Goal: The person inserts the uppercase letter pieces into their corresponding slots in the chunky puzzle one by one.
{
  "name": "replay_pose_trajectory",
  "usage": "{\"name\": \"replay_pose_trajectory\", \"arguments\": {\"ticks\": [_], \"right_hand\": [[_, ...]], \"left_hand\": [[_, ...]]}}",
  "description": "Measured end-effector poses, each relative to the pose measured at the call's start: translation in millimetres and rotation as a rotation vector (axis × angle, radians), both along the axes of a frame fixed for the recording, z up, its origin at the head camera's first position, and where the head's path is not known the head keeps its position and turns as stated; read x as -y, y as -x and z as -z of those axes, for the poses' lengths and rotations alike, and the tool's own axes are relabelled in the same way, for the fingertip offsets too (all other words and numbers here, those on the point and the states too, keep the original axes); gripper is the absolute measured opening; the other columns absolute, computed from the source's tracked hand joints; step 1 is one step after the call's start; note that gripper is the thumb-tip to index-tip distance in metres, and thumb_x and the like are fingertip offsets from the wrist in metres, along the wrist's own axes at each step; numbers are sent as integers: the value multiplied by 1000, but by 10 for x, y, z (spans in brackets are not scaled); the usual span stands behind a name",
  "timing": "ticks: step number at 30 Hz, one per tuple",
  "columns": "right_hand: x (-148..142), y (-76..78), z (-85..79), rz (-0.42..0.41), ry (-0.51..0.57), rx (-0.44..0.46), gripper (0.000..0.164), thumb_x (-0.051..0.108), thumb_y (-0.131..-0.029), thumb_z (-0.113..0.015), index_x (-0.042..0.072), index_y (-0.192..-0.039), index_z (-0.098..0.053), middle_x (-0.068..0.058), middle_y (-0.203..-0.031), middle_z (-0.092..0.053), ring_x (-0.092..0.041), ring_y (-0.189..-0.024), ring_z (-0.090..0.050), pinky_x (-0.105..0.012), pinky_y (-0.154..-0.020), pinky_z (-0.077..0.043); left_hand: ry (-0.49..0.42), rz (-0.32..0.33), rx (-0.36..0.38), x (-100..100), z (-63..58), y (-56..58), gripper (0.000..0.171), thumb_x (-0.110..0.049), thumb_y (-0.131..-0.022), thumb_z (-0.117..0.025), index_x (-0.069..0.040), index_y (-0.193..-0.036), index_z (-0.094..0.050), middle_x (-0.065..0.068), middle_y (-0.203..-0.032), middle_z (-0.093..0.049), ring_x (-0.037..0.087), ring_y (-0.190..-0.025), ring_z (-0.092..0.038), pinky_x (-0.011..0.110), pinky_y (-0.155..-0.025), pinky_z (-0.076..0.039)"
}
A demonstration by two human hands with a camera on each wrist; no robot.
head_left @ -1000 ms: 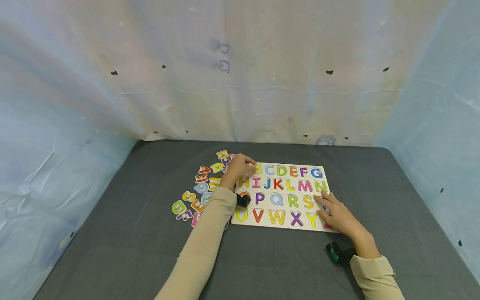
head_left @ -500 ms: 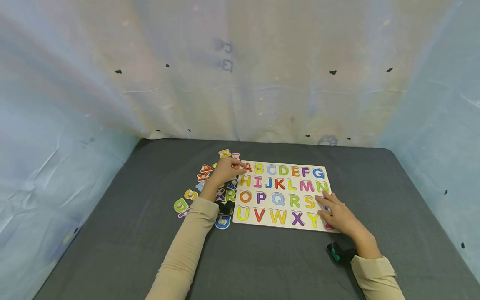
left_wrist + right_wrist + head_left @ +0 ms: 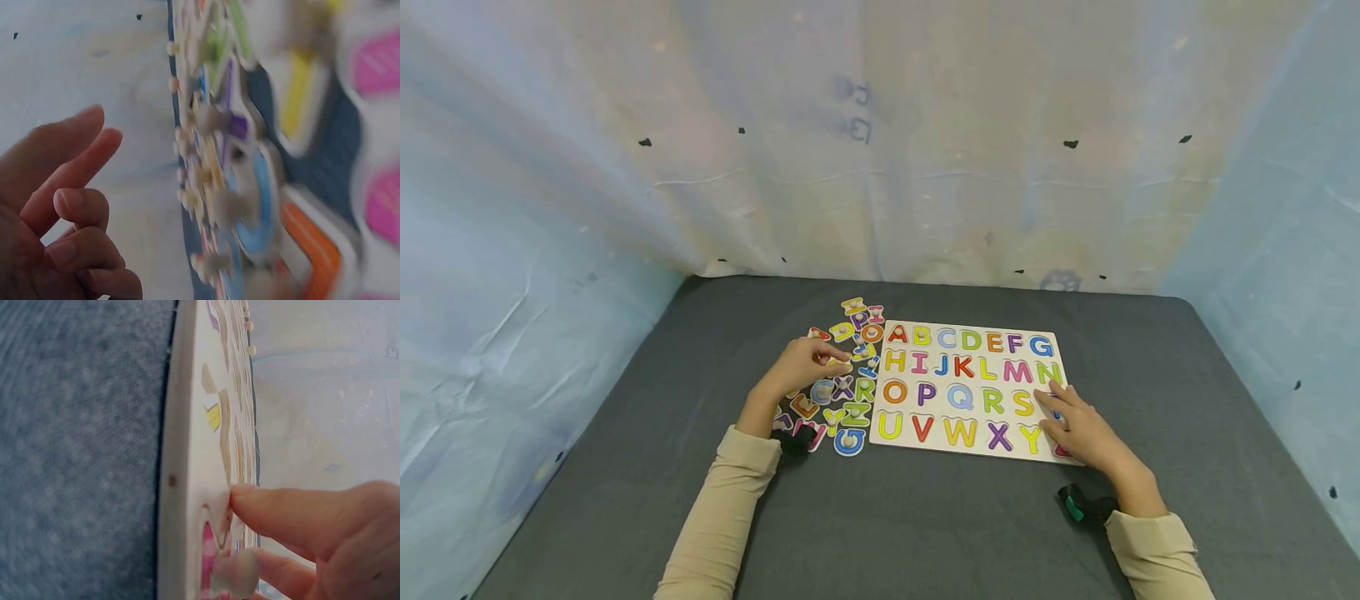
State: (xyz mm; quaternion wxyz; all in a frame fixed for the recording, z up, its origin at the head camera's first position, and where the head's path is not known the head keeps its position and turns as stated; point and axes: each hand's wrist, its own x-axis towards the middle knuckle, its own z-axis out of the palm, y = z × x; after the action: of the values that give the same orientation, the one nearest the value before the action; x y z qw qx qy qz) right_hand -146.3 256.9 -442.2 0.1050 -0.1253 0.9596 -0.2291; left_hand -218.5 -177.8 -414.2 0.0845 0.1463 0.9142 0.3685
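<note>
A white alphabet puzzle board lies on the grey table with rows of coloured letters. My left hand hovers over a heap of loose wooden letter pieces left of the board. In the left wrist view, its thumb and fingers are loosely bent, apart from the knobbed pieces, with nothing between them. An orange E piece and a blue G piece lie near that hand. My right hand rests on the board's right edge, fingers spread. Its thumb touches the board beside a pink piece with a knob.
More loose letters, such as a green R and an orange O, lie close along the board's left edge. Dark straps sit on both wrists. A pale patterned sheet stands behind the table and along its sides.
My left hand has moved left, from the board's upper left corner to over the loose letters, uncovering the A and B. The right hand stays on the board's right edge.
</note>
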Motion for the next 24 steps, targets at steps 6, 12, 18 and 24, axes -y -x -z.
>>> {"name": "replay_pose_trajectory", "arguments": {"ticks": [6, 12, 18, 24], "right_hand": [[-2, -1, -12, 1, 4, 8, 56, 23, -94, -57, 0, -143, -43, -32, -153, -25, -58, -139, -20, -73, -107, -20], [3, -7, -24, 2, -1, 10, 55, 23, -94, -57, 0, -143, -43, -32, -153, -25, -58, -139, -20, -73, -107, -20], [10, -8, -30, 1, -12, 16, 55, 21, -94, -56, 0, -143, -42, -32, -153, -25, -58, -139, -20, -73, -107, -19], [0, 9, -24, -4, -15, 16, 56, 24, -94, -57, 1, -143, -42, -32, -153, -25, -57, -139, -20, -73, -107, -20]], "left_hand": [[27, 11, 40, 202, 61, -61, 25, -20, -86, -72, -5, -107, -75, 9, -74, -60, 13, -56, -39, 25, -54, -35], [52, 39, 86, 312, 108, -67, 22, -20, -85, -73, -6, -102, -76, -1, -65, -52, 10, -53, -35, 23, -53, -32], [62, 40, 113, 346, 137, -72, 21, -19, -84, -74, -5, -100, -76, -1, -64, -52, 11, -54, -36, 24, -56, -34], [64, 28, 108, 372, 155, -80, 19, -18, -83, -75, -5, -96, -77, 5, -70, -59, 12, -56, -41, 26, -57, -37]]}}
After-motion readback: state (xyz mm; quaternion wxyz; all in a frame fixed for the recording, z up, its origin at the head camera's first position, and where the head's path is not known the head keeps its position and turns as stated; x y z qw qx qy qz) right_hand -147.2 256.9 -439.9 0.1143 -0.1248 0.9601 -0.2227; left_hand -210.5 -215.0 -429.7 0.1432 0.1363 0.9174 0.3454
